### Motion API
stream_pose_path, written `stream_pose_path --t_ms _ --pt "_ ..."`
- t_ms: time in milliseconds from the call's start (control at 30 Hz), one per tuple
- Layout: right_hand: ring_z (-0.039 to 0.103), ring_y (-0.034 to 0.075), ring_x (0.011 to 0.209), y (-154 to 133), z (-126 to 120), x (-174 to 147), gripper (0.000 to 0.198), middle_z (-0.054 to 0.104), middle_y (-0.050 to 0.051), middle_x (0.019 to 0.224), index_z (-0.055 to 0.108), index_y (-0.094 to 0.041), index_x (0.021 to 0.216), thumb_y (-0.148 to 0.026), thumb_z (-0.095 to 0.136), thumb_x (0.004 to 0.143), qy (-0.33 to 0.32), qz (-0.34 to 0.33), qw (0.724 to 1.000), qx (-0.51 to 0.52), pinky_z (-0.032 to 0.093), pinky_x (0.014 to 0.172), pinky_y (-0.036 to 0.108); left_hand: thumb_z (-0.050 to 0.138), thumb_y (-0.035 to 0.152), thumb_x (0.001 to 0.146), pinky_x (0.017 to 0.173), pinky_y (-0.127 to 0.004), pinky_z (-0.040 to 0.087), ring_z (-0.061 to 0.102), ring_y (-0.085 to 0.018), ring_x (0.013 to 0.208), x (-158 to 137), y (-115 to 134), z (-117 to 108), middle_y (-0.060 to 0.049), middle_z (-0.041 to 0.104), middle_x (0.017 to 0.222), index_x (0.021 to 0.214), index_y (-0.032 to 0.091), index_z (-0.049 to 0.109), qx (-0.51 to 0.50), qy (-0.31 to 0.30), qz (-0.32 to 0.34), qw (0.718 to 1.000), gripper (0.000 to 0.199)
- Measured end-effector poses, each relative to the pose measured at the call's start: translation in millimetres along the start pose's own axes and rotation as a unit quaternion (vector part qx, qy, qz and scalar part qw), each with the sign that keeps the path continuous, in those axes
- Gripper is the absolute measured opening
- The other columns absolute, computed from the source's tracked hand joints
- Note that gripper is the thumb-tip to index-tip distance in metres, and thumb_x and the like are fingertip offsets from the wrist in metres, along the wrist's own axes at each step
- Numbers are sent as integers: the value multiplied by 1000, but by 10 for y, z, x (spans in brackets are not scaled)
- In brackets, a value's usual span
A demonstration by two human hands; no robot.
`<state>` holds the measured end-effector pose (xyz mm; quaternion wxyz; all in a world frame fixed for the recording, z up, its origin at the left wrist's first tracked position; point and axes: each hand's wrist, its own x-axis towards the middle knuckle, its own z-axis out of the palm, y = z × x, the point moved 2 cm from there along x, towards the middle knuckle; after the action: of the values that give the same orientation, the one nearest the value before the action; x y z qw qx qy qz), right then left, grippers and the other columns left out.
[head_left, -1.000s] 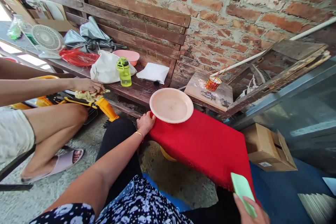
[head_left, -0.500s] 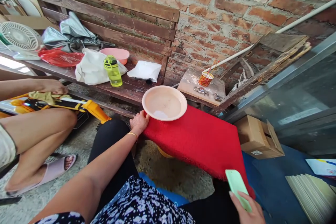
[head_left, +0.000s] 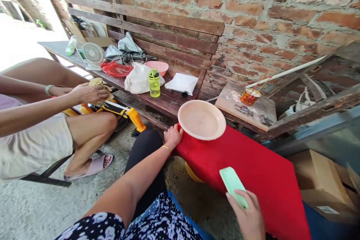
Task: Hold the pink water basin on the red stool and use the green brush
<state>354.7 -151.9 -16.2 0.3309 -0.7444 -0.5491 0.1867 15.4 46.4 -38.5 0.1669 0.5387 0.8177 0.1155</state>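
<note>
My left hand [head_left: 173, 137] is closed over the near left corner of a table covered in red cloth [head_left: 239, 161]. Right beside its fingers, a pale pink basin [head_left: 201, 135] holds cloudy, whitish liquid. My right hand [head_left: 249, 210] grips a flat, light green piece with rounded ends [head_left: 231, 182]; its exact kind is not clear. That piece is held above the front edge of the red cloth.
A dark wooden bench [head_left: 168, 105] along the brick wall carries a green bottle [head_left: 154, 84], bags and a fan [head_left: 94, 53]. A board [head_left: 225, 99] bears a paper cup [head_left: 249, 96] and padlocks. A seated person's hands [head_left: 91, 93] are at left; a cardboard box [head_left: 323, 180] is at right.
My view has swung left. My right hand has brought the light green piece leftward, nearer the basin. My left hand stays at the table corner. The other person's hands have come further into view.
</note>
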Motion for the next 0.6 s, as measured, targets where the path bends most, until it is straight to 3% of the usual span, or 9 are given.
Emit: stream_pose_path --t_ms 167,267,333,400,467,600 --pt "64 26 87 -888 778 233 47 65 8 93 71 -26 84 -71 58 85 -81 -183 979 34 52 82 41 37 51 100 96 -49 42 64 -33 114 -7 -12 8 -15 68 123 130 23 59 -3 4 9 1000 46" --pt "63 25 85 -1150 1064 298 38 65 7 91 71 -27 86 -63 59 89 -96 -220 970 24 51 79 40 38 50 100 96 -49 42 64 -33 114 -14 -13 2 -15 68 122 130 23 59 -4 2 11 1000 46" --pt "63 24 83 -1165 1123 325 38 64 6 90 71 -26 86 -62 58 89 -96 -219 971 12 51 78 38 38 49 100 95 -50 42 64 -33 113 -17 -11 -4 -15 68 122 130 22 59 -2 4 11 1000 46" --pt "63 23 81 -1039 1047 339 43 65 6 90 71 -26 85 -66 56 88 -88 -207 974 -4 51 78 38 38 50 100 95 -49 42 64 -33 112 -19 -5 -11 -15 68 122 131 22 59 -1 5 10 1000 46" --pt "64 24 81 -760 821 339 50 65 7 91 71 -26 84 -74 55 84 -75 -173 982 -7 51 78 39 37 50 101 95 -49 42 64 -33 112 -23 4 -18 -15 68 122 131 22 59 -1 2 8 1000 46" --pt "67 31 81 226 -25 278 63 66 10 91 72 -29 86 -87 62 64 8 3 1000 -27 54 72 46 38 50 101 96 -48 41 64 -32 113 -35 20 -31 -13 68 123 130 23 59 -3 -3 4 1000 45"
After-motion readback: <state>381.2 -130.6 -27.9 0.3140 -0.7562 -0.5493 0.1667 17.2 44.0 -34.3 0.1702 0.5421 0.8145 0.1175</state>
